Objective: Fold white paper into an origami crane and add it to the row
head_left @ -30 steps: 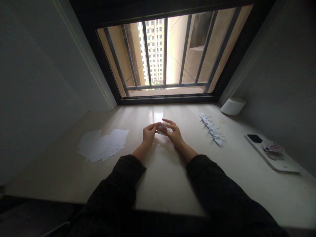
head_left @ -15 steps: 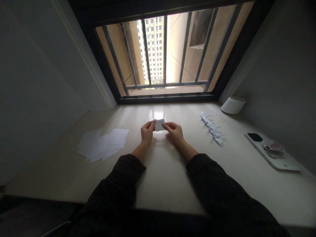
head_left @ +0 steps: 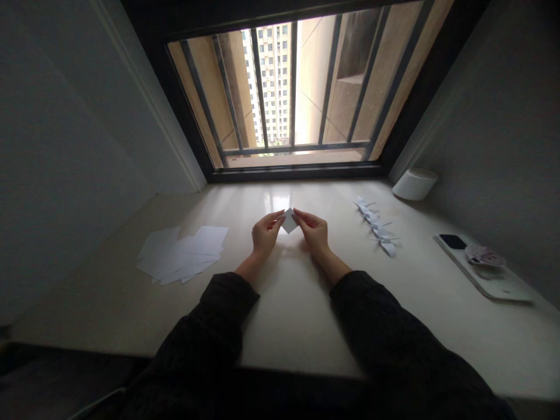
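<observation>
A small folded square of white paper [head_left: 289, 222] is held up above the counter, turned so that a corner points down. My left hand [head_left: 266, 232] pinches its left corner between thumb and fingers. On the opposite side, my right hand [head_left: 314, 230] grips the right corner the same way. The fingertips hide parts of the paper's edges. To the right of my hands, several folded white paper cranes [head_left: 374, 224] lie in a slanting row. Loose white paper sheets [head_left: 186, 254] are spread in an overlapping pile on the left.
The pale counter [head_left: 301, 326] runs up to a barred window [head_left: 292, 93]. A white roll-shaped object [head_left: 415, 184] stands at the back right. A phone [head_left: 485, 271] with a round pinkish attachment [head_left: 485, 255] lies near the right wall.
The folded paper has been turned from lying square to a diamond pose and shifted slightly right. Both hands now hold it by its side corners.
</observation>
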Motion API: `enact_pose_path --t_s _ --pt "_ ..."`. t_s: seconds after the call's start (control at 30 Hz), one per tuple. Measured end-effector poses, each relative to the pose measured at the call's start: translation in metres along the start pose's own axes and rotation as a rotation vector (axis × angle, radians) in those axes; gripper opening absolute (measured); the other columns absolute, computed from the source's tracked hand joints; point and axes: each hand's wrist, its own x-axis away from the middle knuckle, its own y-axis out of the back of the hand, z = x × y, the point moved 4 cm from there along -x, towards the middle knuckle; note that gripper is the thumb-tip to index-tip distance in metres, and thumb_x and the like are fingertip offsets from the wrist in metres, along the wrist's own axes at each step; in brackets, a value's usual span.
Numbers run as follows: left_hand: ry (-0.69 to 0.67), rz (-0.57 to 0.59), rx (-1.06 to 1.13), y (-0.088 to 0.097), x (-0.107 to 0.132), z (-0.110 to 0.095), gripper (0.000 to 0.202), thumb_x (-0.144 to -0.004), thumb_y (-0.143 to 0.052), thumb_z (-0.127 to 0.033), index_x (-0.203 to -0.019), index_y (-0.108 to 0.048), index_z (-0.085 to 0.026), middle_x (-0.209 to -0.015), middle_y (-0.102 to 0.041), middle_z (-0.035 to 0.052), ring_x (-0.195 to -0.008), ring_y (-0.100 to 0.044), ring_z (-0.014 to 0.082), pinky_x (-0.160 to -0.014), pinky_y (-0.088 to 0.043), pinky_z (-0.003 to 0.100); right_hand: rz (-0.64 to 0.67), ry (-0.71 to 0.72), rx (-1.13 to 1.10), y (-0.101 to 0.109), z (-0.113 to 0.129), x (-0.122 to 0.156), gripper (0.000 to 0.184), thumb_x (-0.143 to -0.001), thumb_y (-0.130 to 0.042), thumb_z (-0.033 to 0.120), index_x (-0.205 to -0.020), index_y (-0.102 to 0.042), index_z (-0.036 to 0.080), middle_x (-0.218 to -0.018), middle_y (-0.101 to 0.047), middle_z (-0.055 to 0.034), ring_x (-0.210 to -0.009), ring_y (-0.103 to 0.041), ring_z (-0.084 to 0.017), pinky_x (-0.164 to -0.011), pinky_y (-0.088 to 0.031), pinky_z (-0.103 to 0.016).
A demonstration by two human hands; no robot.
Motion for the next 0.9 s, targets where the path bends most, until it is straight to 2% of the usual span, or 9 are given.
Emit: enact_pose_path --t_s 0.2,0.4,0.7,0.9 --pt "-0.020 -0.013 0.012 -0.001 -0.001 0.002 0.031 -0.074 -0.070 -0.035 -0.102 -0.071 -0.022 -0.102 -0.071 0.0066 -0.087 -0.068 0.0200 -0.083 -0.052 0.034 0.003 0.066 0.046 0.001 -0.003 -0.001 0.029 -0.071 -0.071 0.040 -0.095 -0.074 0.024 -0.097 -0.073 -0.0045 -0.086 -0.068 -0.024 -0.081 -0.054 -0.040" --pt "0.039 -0.056 0.060 0.000 0.001 -0.002 0.027 -0.070 -0.074 -0.029 -0.096 -0.074 -0.021 -0.100 -0.072 0.0067 -0.090 -0.067 0.0218 -0.085 -0.052 0.034 0.015 0.099 0.091 0.002 0.001 0.000 0.027 -0.073 -0.069 0.039 -0.096 -0.074 0.024 -0.096 -0.074 -0.0043 -0.084 -0.068 -0.023 -0.077 -0.054 -0.038" --pt "0.025 0.016 0.026 -0.001 0.000 0.005 0.032 -0.073 -0.070 -0.036 -0.102 -0.072 -0.022 -0.100 -0.072 0.0074 -0.092 -0.066 0.0225 -0.079 -0.052 0.033 0.025 0.134 0.188 0.003 0.007 0.001 0.027 -0.077 -0.064 0.037 -0.098 -0.073 0.023 -0.095 -0.073 -0.0061 -0.080 -0.066 -0.021 -0.069 -0.052 -0.034" --pt "0.121 0.033 0.079 -0.002 -0.002 0.009 0.033 -0.068 -0.074 -0.035 -0.097 -0.073 -0.019 -0.097 -0.072 0.0094 -0.084 -0.067 0.0217 -0.071 -0.053 0.033 0.022 0.126 0.262 0.004 0.011 0.002 0.027 -0.079 -0.061 0.037 -0.097 -0.073 0.022 -0.094 -0.073 -0.0066 -0.077 -0.064 -0.019 -0.067 -0.049 -0.033"
